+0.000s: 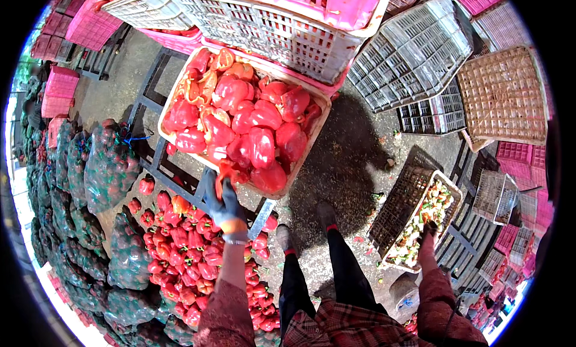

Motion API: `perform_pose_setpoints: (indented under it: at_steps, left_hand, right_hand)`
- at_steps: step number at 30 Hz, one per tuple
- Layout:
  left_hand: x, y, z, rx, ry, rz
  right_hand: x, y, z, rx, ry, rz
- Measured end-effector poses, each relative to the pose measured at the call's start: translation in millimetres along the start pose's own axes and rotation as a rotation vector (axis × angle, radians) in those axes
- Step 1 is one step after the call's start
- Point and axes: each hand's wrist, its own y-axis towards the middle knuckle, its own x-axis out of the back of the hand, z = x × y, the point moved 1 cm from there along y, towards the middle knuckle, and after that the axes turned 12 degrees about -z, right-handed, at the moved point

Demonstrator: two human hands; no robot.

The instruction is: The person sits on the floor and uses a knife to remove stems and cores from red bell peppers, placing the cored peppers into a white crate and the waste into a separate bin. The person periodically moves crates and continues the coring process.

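My left hand (227,206), in a grey glove with an orange cuff, is at the near edge of a crate (300,170) heaped with red bell peppers (262,148), some cut open. Between its thumb and fingers is a piece of red bell pepper (219,185). My right hand (430,230), dark against the light scraps, is over a tall brown plastic crate (396,207). Pale and green pepper cores (435,201) fill that crate. Whether the right fingers hold anything is too small and shaded to tell.
Whole red bell peppers (189,248) lie piled on the floor at left, beside stuffed green mesh sacks (110,167). A pallet (155,106) lies under the pepper crate. Stacked crates (279,32) rise directly behind it; more grey crates (411,54) stand at right. A bucket (402,293) is near my right leg.
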Motion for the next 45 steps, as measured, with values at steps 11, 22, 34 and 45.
perform_pose_setpoints:
  at_steps: [11, 22, 34, 45]
  left_hand:
    - [-34.2, 13.6, 3.0, -0.486, 0.528, 0.451]
    - [175.6, -89.8, 129.2, -0.226, 0.687, 0.846]
    - [248.1, -139.8, 133.9, -0.142, 0.648, 1.251]
    - [148.4, -164.5, 50.6, -0.313, 0.658, 1.289]
  right_hand:
    - [59.1, -18.6, -71.1, -0.282, -0.217, 0.247]
    - [-23.6, -137.2, -42.7, -0.371, -0.109, 0.738]
    - [83.3, -208.1, -177.4, -0.357, 0.026, 0.600]
    - [55.9, -163.3, -98.3, 0.026, 0.042, 0.627]
